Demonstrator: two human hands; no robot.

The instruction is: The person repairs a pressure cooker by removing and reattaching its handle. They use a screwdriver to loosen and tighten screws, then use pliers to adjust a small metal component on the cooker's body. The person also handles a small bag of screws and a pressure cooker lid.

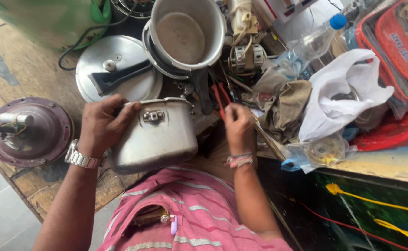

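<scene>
1. Head view: left hand (102, 124) fingers clamp the steel cooker pot (155, 135) by its rim, at the desk (22, 69) edge.
2. Right hand (239, 128) fingers pinch a thin tool, barely visible.
3. Best to brace the pot firmly.

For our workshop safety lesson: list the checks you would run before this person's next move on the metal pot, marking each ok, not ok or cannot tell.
1. Left hand grips the pot at its rim: ok.
2. Pot rests steadily on the wooden bench: not ok, it hangs off the edge against the body.
3. Right hand holds a tool: cannot tell, fingers closed, item too small.
4. Red-handled pliers close by: ok.
5. Space around the pot is free: not ok, a lid and rags crowd it.
</scene>
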